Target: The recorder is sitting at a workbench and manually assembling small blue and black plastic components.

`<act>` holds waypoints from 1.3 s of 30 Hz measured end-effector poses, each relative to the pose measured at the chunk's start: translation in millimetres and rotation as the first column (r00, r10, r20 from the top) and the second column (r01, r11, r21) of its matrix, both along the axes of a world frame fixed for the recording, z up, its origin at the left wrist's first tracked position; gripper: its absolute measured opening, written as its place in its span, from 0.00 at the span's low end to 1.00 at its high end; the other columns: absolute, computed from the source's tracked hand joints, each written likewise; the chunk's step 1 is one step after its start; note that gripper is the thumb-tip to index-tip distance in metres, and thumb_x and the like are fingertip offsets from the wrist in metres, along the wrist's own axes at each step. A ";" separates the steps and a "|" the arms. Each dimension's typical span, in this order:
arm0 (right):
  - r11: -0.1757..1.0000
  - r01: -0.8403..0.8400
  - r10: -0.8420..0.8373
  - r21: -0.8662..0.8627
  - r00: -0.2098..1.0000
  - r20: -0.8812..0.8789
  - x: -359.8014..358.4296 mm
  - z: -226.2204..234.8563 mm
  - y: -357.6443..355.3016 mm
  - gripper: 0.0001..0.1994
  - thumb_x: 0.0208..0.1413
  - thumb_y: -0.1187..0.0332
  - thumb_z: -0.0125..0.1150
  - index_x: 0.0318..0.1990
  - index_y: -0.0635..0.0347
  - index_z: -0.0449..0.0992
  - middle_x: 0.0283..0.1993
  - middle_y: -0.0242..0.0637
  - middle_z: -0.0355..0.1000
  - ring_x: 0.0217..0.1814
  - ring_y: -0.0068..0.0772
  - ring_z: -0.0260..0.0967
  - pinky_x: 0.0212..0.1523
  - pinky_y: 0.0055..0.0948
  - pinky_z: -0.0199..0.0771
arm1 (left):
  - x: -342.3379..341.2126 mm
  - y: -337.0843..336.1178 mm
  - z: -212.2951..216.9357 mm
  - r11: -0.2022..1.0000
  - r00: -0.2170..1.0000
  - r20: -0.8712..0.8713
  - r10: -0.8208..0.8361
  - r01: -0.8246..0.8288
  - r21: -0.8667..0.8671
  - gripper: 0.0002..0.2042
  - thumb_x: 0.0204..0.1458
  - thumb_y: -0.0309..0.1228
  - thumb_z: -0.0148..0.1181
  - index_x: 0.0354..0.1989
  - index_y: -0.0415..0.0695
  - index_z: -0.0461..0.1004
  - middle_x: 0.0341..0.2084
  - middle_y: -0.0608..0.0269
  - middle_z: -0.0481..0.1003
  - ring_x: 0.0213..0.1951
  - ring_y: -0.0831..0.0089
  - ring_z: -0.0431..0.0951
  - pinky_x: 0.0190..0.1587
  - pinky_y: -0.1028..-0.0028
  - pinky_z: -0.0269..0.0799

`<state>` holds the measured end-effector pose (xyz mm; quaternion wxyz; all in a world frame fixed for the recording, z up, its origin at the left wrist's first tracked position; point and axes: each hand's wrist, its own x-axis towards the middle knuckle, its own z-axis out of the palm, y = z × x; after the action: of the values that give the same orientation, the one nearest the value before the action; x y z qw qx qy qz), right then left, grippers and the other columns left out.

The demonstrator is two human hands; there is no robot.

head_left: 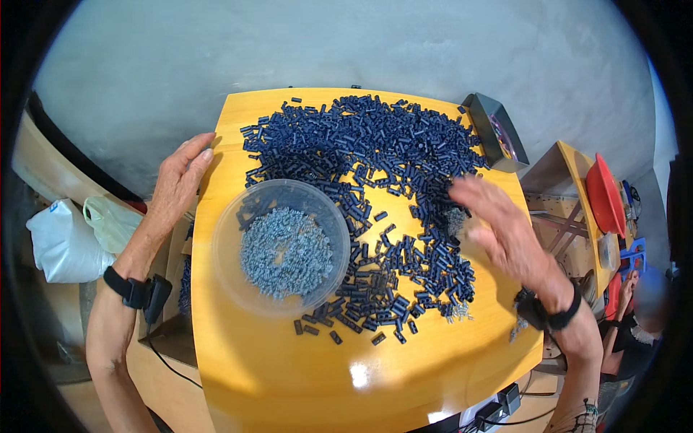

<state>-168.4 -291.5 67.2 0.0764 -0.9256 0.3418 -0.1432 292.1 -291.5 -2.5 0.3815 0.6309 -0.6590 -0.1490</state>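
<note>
black pieces (pixel 368 133) lie loose beside a tub (pixel 228 242) of grey bits (pixel 307 249), so much work seems left; left hand (pixel 180 171) rests uncurled, right hand (pixel 507 222) spreads wide, blurred.

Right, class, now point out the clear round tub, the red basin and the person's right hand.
Clear round tub (pixel 227 249): head view, left part of its wall.
Red basin (pixel 605 195): head view, middle of its visible side.
Right hand (pixel 509 229): head view, back of the hand.

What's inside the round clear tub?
The clear tub holds a heap of small grey pieces, with yellow showing through near the middle. Whatever lies beneath the top layer is covered.
</note>
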 end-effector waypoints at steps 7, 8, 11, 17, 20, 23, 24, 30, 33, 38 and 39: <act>0.987 0.106 -0.109 0.123 0.994 0.017 -39.6 0.7 99.7 0.23 0.55 0.55 0.56 0.49 0.66 0.71 0.53 0.47 0.67 0.58 0.54 0.61 0.58 0.46 0.62 | -51.9 -80.5 64.2 0.882 0.714 0.586 -0.383 0.472 0.001 0.14 0.57 0.27 0.48 0.51 0.42 0.71 0.39 0.51 0.73 0.41 0.55 0.73 0.45 0.64 0.67; 0.985 0.115 -0.116 0.132 0.993 0.002 -43.7 0.7 109.9 0.22 0.55 0.55 0.57 0.49 0.65 0.71 0.52 0.47 0.68 0.57 0.54 0.62 0.58 0.48 0.62 | -61.7 -97.4 69.4 0.858 0.646 0.660 -0.384 0.514 -0.005 0.14 0.56 0.27 0.50 0.50 0.44 0.71 0.36 0.52 0.74 0.40 0.54 0.73 0.42 0.62 0.67; 0.974 0.163 -0.163 0.157 0.987 -0.013 -57.9 -6.8 143.6 0.22 0.55 0.54 0.56 0.47 0.64 0.73 0.51 0.46 0.69 0.57 0.53 0.62 0.58 0.50 0.61 | -107.5 -139.2 83.3 0.820 0.472 0.780 -0.411 0.565 0.091 0.15 0.55 0.27 0.49 0.51 0.47 0.71 0.35 0.53 0.74 0.39 0.54 0.73 0.41 0.59 0.68; 0.947 0.227 -0.221 0.227 0.974 -0.052 -84.3 -17.1 183.3 0.23 0.58 0.51 0.52 0.45 0.65 0.74 0.49 0.46 0.68 0.58 0.55 0.60 0.58 0.55 0.59 | -150.4 -198.4 58.8 0.816 0.301 0.844 -0.445 0.525 0.243 0.17 0.55 0.25 0.47 0.53 0.52 0.70 0.35 0.55 0.76 0.37 0.55 0.77 0.41 0.59 0.72; 0.944 0.240 -0.238 0.226 0.971 -0.038 -92.2 -32.3 188.0 0.23 0.58 0.50 0.50 0.44 0.64 0.75 0.48 0.44 0.69 0.58 0.54 0.59 0.59 0.57 0.58 | -159.3 -217.7 39.8 0.815 0.315 0.845 -0.432 0.537 0.216 0.17 0.54 0.25 0.48 0.52 0.52 0.71 0.35 0.55 0.76 0.37 0.56 0.77 0.42 0.59 0.74; 0.958 0.268 -0.269 0.107 0.963 0.003 -106.8 -61.6 192.3 0.26 0.55 0.44 0.51 0.39 0.61 0.79 0.46 0.39 0.73 0.56 0.50 0.63 0.58 0.54 0.61 | -161.3 -232.8 32.7 0.815 0.275 0.865 -0.419 0.533 0.226 0.17 0.53 0.24 0.49 0.52 0.53 0.71 0.35 0.56 0.76 0.38 0.57 0.77 0.42 0.60 0.74; 0.957 0.265 -0.268 0.116 0.963 0.011 -104.0 -56.7 187.1 0.26 0.55 0.44 0.51 0.39 0.61 0.79 0.46 0.39 0.73 0.56 0.50 0.63 0.58 0.54 0.61 | -162.6 -237.0 31.0 0.809 0.225 0.878 -0.423 0.531 0.253 0.17 0.53 0.25 0.50 0.52 0.53 0.71 0.36 0.56 0.76 0.38 0.57 0.77 0.41 0.60 0.74; 0.925 0.297 -0.312 0.236 0.950 0.028 -85.1 -41.7 171.1 0.16 0.58 0.64 0.55 0.49 0.65 0.73 0.53 0.45 0.68 0.61 0.50 0.60 0.61 0.49 0.57 | -168.4 -245.4 21.7 0.774 0.178 0.925 -0.337 0.611 0.164 0.11 0.51 0.28 0.54 0.43 0.49 0.75 0.30 0.58 0.74 0.34 0.59 0.78 0.36 0.63 0.75; 0.923 0.316 -0.331 0.220 0.943 0.036 -84.6 -45.3 168.8 0.15 0.57 0.65 0.56 0.48 0.65 0.73 0.52 0.44 0.69 0.61 0.49 0.61 0.60 0.49 0.58 | -169.6 -248.9 17.3 0.798 0.139 0.949 -0.282 0.584 0.151 0.07 0.51 0.30 0.54 0.37 0.47 0.75 0.28 0.60 0.73 0.31 0.61 0.78 0.33 0.64 0.75; 0.932 0.314 -0.324 0.181 0.946 0.025 -88.7 -49.5 170.2 0.15 0.56 0.67 0.57 0.48 0.65 0.73 0.52 0.43 0.69 0.61 0.49 0.61 0.61 0.47 0.59 | -169.5 -255.0 16.2 0.775 0.101 0.965 -0.242 0.618 0.129 0.07 0.51 0.33 0.53 0.33 0.44 0.74 0.29 0.61 0.72 0.29 0.64 0.78 0.30 0.66 0.76; 0.932 0.316 -0.325 0.179 0.945 0.022 -88.5 -49.8 170.6 0.15 0.56 0.67 0.57 0.48 0.65 0.73 0.52 0.43 0.69 0.61 0.49 0.61 0.61 0.47 0.59 | -169.4 -255.5 15.7 0.759 0.083 0.969 -0.231 0.638 0.126 0.07 0.51 0.33 0.53 0.31 0.44 0.74 0.29 0.61 0.72 0.30 0.65 0.79 0.30 0.66 0.77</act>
<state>-256.9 -120.8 17.4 0.1407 -0.8433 0.4974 -0.1475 122.7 -547.0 13.3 -0.0645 0.2782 -0.9195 0.2702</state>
